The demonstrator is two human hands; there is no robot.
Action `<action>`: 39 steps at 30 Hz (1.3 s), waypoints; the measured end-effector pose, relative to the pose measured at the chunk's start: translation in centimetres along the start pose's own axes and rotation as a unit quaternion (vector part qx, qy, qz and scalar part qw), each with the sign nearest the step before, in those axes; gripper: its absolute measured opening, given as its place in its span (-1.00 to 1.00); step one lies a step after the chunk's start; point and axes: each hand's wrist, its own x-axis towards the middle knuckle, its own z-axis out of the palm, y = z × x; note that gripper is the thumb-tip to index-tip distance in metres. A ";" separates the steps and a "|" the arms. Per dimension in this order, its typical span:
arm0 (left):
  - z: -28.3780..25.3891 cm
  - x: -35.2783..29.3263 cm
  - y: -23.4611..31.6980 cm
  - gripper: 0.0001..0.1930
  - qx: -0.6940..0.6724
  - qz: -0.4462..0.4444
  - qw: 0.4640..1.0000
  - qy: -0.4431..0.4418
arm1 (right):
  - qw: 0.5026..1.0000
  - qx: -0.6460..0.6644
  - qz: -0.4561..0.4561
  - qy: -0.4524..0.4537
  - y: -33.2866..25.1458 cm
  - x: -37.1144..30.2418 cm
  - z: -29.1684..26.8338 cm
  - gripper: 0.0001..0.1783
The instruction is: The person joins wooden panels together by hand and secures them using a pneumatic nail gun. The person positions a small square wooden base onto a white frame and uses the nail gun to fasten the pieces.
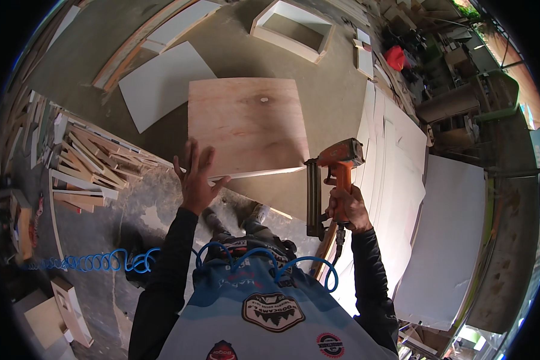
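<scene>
In front of me lies a plywood panel [246,126] with a pale reddish grain and a white near edge. My left hand [199,180] is spread at its near left corner, fingers apart, with the fingertips over the panel. My right hand [349,209] is wrapped round the handle of an orange pneumatic nail gun [342,157]. The gun's dark magazine stands upright beside the panel's near right corner; I cannot tell if its nose touches the wood. A coiled blue air hose [297,261] runs from the gun's handle across my front to the left.
A white board [156,84] lies partly behind the panel. Farther off is an open white box frame [294,30]. Wood offcuts [87,159] are piled at the left. Large white sheets [396,162] are stacked at the right, with cluttered shelves [462,108] beyond.
</scene>
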 end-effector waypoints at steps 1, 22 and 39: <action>-0.3 0.2 0.3 -0.17 0.016 0.011 1.000 -0.014 | 1.000 -0.002 0.000 -0.003 0.1 0.1 -0.2 -0.53; 3.5 5.8 3.6 -0.35 0.002 0.243 0.964 -0.110 | 1.000 0.018 0.008 -0.011 -0.1 0.3 -0.7 -0.52; 3.6 5.6 3.3 -0.37 -0.003 0.242 0.964 -0.109 | 1.000 0.024 0.002 -0.020 0.3 0.2 0.8 -0.54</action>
